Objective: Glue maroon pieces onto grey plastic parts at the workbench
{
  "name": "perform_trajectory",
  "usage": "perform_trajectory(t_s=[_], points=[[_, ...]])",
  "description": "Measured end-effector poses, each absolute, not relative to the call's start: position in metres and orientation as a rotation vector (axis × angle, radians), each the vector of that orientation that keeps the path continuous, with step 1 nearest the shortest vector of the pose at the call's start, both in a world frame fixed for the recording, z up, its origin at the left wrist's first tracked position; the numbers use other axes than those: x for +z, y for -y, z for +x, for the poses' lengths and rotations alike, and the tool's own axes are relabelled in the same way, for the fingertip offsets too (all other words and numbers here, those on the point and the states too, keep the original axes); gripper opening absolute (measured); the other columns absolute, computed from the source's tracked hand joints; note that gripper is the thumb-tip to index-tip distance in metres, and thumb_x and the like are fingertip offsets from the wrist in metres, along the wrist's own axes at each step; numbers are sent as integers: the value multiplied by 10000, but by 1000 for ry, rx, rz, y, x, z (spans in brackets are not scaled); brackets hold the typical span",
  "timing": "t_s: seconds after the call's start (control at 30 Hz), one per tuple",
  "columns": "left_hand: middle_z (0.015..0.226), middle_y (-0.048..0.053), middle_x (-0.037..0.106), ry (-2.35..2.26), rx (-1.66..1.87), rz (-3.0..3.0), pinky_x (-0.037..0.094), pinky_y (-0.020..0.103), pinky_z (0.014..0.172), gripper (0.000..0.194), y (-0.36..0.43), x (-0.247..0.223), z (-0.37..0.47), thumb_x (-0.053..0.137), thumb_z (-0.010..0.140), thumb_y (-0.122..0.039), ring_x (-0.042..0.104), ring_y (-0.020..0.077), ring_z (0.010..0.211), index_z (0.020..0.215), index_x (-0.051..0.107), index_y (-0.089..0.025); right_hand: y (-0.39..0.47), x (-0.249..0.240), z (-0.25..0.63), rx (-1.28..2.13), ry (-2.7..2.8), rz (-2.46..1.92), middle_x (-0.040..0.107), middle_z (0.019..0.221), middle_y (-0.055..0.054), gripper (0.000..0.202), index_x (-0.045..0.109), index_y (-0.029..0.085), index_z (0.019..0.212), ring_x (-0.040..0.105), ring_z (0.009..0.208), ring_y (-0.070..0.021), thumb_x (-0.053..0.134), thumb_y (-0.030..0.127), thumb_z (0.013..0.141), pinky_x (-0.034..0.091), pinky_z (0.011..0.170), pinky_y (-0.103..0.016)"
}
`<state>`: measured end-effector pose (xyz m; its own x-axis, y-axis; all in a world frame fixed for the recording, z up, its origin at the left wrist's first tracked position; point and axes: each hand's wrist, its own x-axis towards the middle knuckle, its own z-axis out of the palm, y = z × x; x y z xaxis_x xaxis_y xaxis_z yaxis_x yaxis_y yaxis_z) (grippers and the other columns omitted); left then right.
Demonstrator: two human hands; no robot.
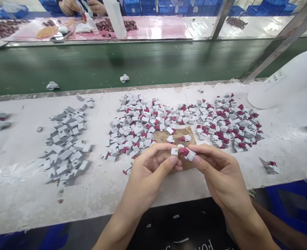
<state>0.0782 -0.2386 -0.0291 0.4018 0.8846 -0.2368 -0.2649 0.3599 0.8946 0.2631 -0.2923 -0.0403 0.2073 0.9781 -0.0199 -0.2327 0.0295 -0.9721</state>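
Observation:
My left hand (156, 170) pinches a small grey plastic block (174, 151) between thumb and fingertips. Close beside it, my right hand (217, 166) grips a grey-and-dark-red plastic piece (187, 153), its red end turned toward the block. The two parts nearly meet; whether they touch I cannot tell. Both hands are over a brown cardboard piece (191, 133), on which a few loose parts lie. Behind the hands spreads a large pile of grey-and-red pieces (140, 121), running on to the right. A pile of plain grey blocks (70, 139) lies to the left.
Beyond the white table (20, 194) runs a green conveyor belt (91, 66) carrying two small grey parts. A white cylinder (286, 81) and a metal post (275, 41) stand at the right. Across the belt, another person's hands (72, 6) work near dark red parts.

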Motion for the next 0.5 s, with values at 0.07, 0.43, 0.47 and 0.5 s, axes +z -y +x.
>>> perform_trajectory(t_s=[0.07,0.43,0.47,0.5], points=[[953,-12,869,-816,865,887,700,162,845,74,239,-31,78,887,1065,-288,832,114,881,1137,898,-299,292,-38,262,1152,899,-1121,919,1177,13,207,948,389,1192,898,1084,-184,885,240,1063,738,978,-246],[1081,9,849,-906,794,1231,715,245,842,87,246,-18,68,864,1062,-289,843,174,895,1132,900,-326,298,-29,272,1213,1036,-1123,884,1053,-16,189,961,351,1145,854,1001,-164,897,214,1030,705,885,-226],[1071,10,847,-925,768,1261,712,256,836,81,247,-16,65,861,1063,-307,840,182,894,1130,896,-334,300,-28,273,1241,1031,-1114,884,1042,-16,182,962,351,1136,856,983,-167,902,218,1026,707,874,-234],[1055,9,845,-941,732,1301,706,265,829,75,248,-14,63,858,1064,-324,836,189,894,1128,890,-343,301,-28,273,1266,1030,-1110,883,1031,-16,174,962,353,1129,857,966,-171,906,226,1023,710,865,-245]])
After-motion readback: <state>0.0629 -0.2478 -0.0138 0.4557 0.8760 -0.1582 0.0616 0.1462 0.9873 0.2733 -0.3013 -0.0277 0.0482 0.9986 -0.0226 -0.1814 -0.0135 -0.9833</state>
